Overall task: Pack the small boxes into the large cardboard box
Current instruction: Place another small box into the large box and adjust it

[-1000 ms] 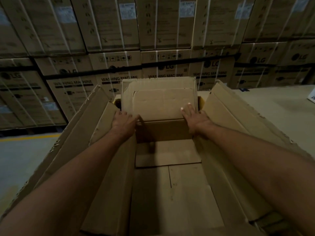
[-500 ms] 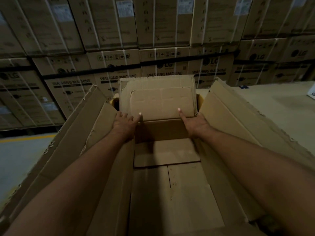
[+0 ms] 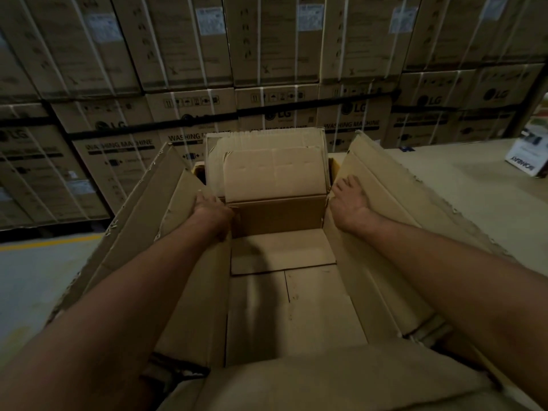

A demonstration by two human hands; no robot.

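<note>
Large cardboard box [image 3: 296, 307] stands open before washing-machine cartons [image 3: 118, 137]; its torn walls look light and floppy, best steadied near corners; left hand [image 3: 212, 209] and right hand [image 3: 351, 200] press flat-fingered against its side walls

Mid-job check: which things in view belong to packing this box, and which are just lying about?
Job: large cardboard box, open, no small boxes seen inside; left hand against its left wall; right hand flat on its right flap.
Lying about: stacked washing machine cartons behind; yellow floor line; small printed box far right, possibly one to pack, cannot tell.
</note>
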